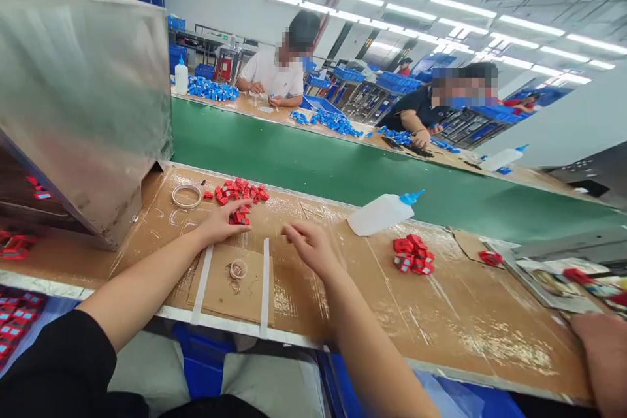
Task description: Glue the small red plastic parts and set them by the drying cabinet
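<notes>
My left hand [221, 222] reaches to the near side of a pile of red parts [240, 190], its fingers spread around a few red pieces [240, 215] on the cardboard-covered bench. To the right, my right hand [306, 240] hovers over the bench with its fingers curled together; whether something small is between them cannot be made out. Below my hands lies a cardboard sheet [220, 287] taped down with two white strips, with a small round cup [238, 268] on it. A roll of tape [187, 196] lies left of the red pile.
A white bottle with a blue cap [379, 214] lies tilted right of my hands, near another red pile [414, 255]. A metal box [83, 91] stands at left. Beyond the green belt [294, 160], two people handle blue parts. Another person's hand shows at far right.
</notes>
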A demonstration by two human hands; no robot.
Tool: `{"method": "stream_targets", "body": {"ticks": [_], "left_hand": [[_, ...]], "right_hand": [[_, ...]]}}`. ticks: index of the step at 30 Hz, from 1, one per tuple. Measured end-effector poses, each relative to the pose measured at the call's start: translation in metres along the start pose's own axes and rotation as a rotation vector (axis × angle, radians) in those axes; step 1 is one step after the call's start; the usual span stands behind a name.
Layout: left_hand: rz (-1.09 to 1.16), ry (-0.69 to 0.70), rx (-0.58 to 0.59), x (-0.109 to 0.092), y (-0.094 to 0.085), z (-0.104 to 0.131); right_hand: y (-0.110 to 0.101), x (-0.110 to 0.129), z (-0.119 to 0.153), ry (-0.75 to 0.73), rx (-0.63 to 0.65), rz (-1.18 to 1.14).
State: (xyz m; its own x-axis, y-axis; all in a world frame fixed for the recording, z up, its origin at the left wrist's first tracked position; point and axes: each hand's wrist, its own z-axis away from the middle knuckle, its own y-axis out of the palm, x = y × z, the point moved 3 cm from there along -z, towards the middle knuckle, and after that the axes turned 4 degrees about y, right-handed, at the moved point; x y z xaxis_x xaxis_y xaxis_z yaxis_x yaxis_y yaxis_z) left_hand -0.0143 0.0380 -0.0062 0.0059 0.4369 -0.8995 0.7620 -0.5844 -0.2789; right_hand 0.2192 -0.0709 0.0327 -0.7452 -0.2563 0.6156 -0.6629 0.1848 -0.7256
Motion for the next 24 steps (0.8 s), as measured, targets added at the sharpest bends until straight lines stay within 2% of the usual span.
{"method": "stream_targets", "body": {"ticks": [3,5,7,12,15,21,23,24], "left_hand": [[-0.021,-0.039,-0.031,0.000,-0.001,-0.001],[-0.071,-0.058,-0.054,0.000,-0.001,-0.002],[-0.096,-0.060,-0.064,-0.002,0.002,-0.003],[-0.059,-0.091,0.006,-0.005,0.009,-0.006],[-0.079,-0.104,-0.015,-0.007,0.009,-0.007],[-0.132,-0.128,-0.007,-0.010,0.009,-0.007],[-0.135,-0.134,0.000,-0.011,0.009,-0.007],[-0.140,-0.134,0.006,-0.011,0.009,-0.006]], "right_hand": [[0.044,0.031,-0.020,-0.150,0.208,-0.097],[0.061,0.036,-0.017,-0.201,0.301,-0.134],[0.068,0.036,-0.009,-0.224,0.391,-0.180],[0.071,0.037,0.001,-0.277,0.491,-0.260],[0.071,0.042,0.000,-0.312,0.516,-0.296],[0.066,0.041,0.002,-0.364,0.477,-0.405],[0.063,0.036,0.003,-0.340,0.465,-0.443],[0.061,0.033,0.002,-0.312,0.420,-0.467]]}}
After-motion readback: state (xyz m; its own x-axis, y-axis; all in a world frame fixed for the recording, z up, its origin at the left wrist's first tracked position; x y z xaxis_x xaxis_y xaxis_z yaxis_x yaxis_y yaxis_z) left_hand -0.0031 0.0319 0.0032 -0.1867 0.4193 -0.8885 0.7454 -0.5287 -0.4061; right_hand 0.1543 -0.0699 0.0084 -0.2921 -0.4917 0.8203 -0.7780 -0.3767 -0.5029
